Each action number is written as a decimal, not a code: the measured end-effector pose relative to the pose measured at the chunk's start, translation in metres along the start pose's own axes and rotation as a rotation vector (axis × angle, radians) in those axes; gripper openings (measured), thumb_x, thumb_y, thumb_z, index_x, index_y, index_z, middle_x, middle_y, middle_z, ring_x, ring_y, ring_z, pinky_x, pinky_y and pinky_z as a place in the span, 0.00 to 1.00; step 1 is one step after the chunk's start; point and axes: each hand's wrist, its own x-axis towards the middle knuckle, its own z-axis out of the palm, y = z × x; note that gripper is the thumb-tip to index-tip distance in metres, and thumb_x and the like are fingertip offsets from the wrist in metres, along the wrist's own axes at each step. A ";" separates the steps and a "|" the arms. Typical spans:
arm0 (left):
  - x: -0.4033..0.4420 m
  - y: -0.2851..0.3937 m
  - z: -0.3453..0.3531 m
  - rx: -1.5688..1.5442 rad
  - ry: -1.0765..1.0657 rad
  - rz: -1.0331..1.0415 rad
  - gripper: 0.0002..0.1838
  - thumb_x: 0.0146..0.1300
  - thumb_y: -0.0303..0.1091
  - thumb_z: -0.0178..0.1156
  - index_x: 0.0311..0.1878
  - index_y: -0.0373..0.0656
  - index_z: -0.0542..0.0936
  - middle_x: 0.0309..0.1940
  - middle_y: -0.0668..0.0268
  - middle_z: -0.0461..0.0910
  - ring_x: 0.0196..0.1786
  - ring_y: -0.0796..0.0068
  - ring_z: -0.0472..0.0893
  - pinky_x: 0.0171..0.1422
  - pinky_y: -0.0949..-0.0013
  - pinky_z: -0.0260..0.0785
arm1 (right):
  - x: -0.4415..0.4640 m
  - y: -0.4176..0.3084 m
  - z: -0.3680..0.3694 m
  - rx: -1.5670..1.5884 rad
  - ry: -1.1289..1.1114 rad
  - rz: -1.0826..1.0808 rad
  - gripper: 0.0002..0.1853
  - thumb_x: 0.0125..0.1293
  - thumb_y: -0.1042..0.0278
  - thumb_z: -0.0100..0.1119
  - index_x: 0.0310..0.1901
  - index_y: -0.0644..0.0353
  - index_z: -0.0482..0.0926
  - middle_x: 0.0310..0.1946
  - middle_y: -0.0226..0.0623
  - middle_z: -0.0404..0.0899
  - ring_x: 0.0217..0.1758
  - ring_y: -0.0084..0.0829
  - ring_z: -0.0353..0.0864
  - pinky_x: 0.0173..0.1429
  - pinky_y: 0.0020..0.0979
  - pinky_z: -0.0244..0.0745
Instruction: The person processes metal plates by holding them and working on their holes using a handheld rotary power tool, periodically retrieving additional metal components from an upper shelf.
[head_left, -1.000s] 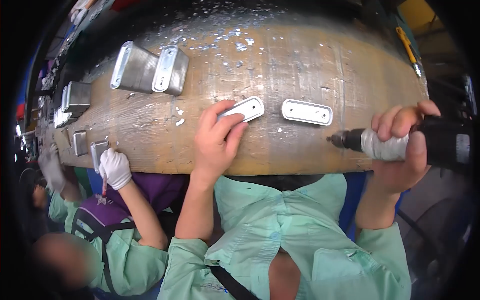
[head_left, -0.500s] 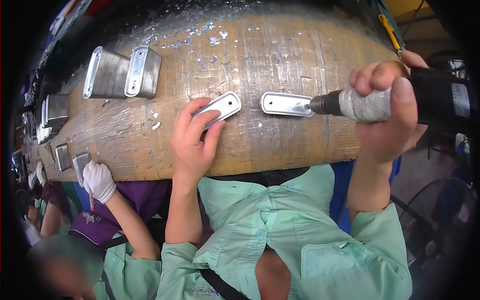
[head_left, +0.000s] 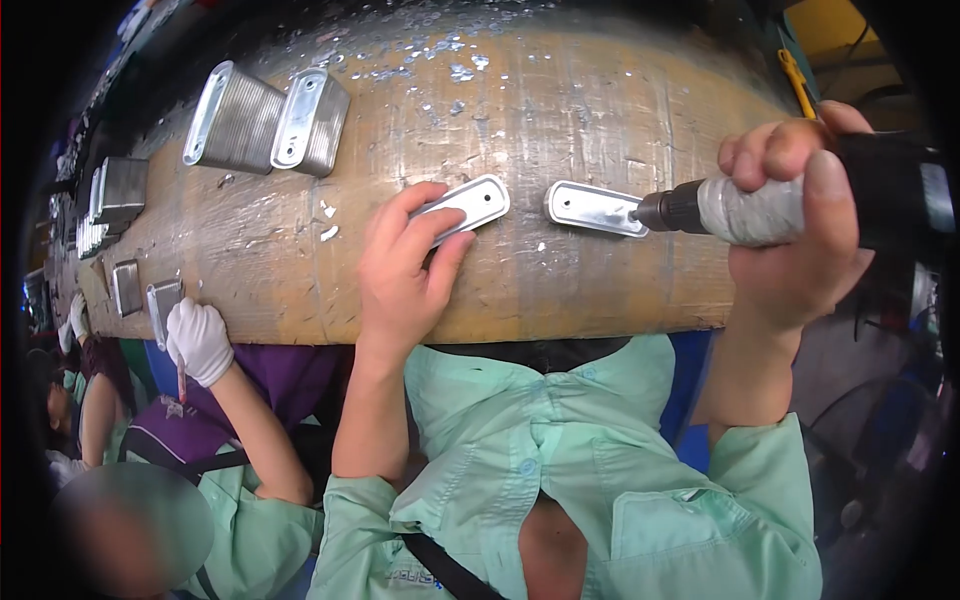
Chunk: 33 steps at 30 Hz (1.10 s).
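My left hand (head_left: pixel 410 270) holds a small oblong metal piece (head_left: pixel 489 203) with a raised rim and a dark hole near its end; the palm and fingers cover its other end. My right hand (head_left: pixel 795 210) is wrapped around a power drill (head_left: pixel 745 210) with a dark chuck and clear tape over its front. The drill points left, its bit at the right end of a second oblong metal piece (head_left: pixel 590 207), which lies on the table. This piece has a hole at its left end; whether the bit has entered the metal I cannot tell.
Two stacks of oblong metal pieces (head_left: pixel 235 120) (head_left: pixel 312 122) stand at the back left, with more stacks (head_left: pixel 122 190) farther left. Metal scraps (head_left: pixel 460 72) litter the table's back. A yellow-handled tool (head_left: pixel 795 80) is at the back right. A co-worker's gloved hand (head_left: pixel 200 342) touches another piece.
The view has shifted, so the table and its items sit slightly farther right in the picture. My hands keep their grips, with the drill bit still at the same end of the right-hand piece.
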 end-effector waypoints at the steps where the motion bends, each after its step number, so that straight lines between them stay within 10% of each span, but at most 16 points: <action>1: 0.000 -0.001 0.000 0.006 -0.005 0.007 0.11 0.55 0.23 0.69 0.42 0.39 0.83 0.50 0.55 0.81 0.49 0.58 0.82 0.52 0.64 0.74 | 0.001 0.000 0.003 0.027 -0.011 -0.006 0.22 0.65 0.67 0.51 0.59 0.65 0.68 0.33 0.37 0.73 0.34 0.33 0.73 0.43 0.43 0.71; 23: 0.002 -0.001 0.000 0.024 -0.001 0.034 0.11 0.55 0.21 0.69 0.42 0.37 0.82 0.51 0.53 0.80 0.48 0.58 0.83 0.50 0.66 0.76 | 0.005 0.029 0.042 0.151 -0.129 0.006 0.21 0.65 0.72 0.57 0.58 0.62 0.67 0.33 0.37 0.76 0.33 0.33 0.76 0.43 0.41 0.74; 33: 0.022 0.033 0.005 0.174 -0.043 0.287 0.22 0.48 0.28 0.72 0.49 0.41 0.80 0.52 0.59 0.80 0.59 0.55 0.76 0.64 0.54 0.64 | -0.031 -0.012 -0.020 0.206 -0.086 0.000 0.27 0.65 0.66 0.58 0.63 0.62 0.65 0.32 0.35 0.74 0.32 0.32 0.75 0.41 0.39 0.73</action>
